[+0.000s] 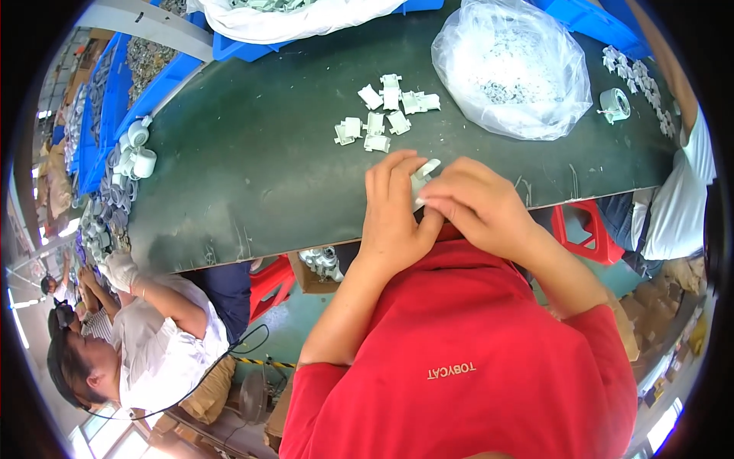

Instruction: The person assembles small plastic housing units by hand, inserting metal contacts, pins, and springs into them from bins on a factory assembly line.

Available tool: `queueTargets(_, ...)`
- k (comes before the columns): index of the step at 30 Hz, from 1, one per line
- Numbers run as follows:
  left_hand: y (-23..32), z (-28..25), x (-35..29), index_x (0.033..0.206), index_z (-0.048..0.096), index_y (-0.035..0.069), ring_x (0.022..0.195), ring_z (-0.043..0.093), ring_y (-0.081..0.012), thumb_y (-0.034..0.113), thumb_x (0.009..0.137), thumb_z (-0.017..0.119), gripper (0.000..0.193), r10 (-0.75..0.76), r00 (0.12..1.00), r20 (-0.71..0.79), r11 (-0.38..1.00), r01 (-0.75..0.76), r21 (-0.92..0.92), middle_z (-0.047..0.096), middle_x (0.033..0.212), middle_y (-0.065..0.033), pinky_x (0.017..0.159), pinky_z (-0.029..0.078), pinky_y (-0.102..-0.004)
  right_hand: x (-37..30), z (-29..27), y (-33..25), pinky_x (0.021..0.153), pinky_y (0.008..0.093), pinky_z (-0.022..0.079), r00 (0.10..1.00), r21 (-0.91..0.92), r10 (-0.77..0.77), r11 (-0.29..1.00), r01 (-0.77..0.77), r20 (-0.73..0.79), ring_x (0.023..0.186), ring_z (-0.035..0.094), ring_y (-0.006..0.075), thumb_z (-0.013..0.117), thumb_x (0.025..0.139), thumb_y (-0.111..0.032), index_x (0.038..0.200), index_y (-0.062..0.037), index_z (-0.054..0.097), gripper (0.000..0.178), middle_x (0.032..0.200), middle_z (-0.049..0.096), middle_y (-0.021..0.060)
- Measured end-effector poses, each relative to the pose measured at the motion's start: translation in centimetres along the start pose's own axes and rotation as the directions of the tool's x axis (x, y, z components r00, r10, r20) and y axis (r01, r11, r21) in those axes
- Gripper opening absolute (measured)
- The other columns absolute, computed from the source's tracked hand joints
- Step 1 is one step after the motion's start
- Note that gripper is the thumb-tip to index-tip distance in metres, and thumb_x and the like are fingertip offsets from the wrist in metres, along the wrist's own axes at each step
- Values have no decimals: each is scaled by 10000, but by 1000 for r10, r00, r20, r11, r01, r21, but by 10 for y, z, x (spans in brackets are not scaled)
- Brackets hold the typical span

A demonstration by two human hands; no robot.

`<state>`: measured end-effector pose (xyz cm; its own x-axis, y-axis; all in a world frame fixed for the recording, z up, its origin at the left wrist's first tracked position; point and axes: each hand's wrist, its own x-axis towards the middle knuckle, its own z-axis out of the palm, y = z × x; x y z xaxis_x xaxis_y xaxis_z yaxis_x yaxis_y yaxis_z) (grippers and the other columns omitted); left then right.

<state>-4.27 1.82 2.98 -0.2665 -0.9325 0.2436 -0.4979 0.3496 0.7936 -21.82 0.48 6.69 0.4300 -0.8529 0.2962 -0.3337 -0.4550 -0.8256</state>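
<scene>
At the table's near edge, a pale grey-green plastic part (419, 182) sits between my two hands, mostly covered by fingers. My left hand (391, 210) is closed around its left side. The thumb and forefinger of my right hand (483, 205) are pinched together against the part's right side; what lies between those fingertips is too small and hidden to name. Just beyond my hands, a loose group of similar pale plastic parts (375, 122) lies on the dark green tabletop (252, 145).
A clear plastic bag (512, 73) of small pieces stands far right. Beside it are a round white part (614, 105) and a row of small white parts (638, 80). A blue bin (237, 47) stands behind. Co-workers sit left, one with a gloved hand (120, 269), and right.
</scene>
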Motion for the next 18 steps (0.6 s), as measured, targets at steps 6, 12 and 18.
queueTargets(6, -3, 3, -3, 1222, 514, 36, 1152, 458, -401, 31, 780, 665, 467, 6, 999, -46, 1000, -6, 10, 489, 1273, -198, 962, 425, -454, 1, -3, -3, 691, 227, 494, 921, 485, 389, 798, -356, 37, 790, 593, 64, 632, 935, 2, 1022, -3, 619, 88, 944, 651, 24)
queueTargets(12, -5, 0, 0, 1124, 562, 3, 1029, 554, -358, 50, 841, 618, 293, -102, 983, -150, 995, 98, -28, 586, 1090, -179, 881, 460, -426, -4, 10, -2, 673, 235, 487, 956, 329, 278, 915, -233, -96, 778, 590, 84, 652, 913, 9, 977, -7, 639, 67, 918, 636, 44)
queueTargets(18, -2, 3, -3, 1030, 580, -22, 957, 574, -339, 20, 909, 511, 146, -166, 970, -175, 956, 115, -270, 590, 1028, -185, 844, 469, -393, 0, 25, 13, 660, 253, 479, 959, 152, 195, 974, -165, -206, 728, 570, 118, 665, 885, 5, 954, -14, 634, 77, 872, 604, 57)
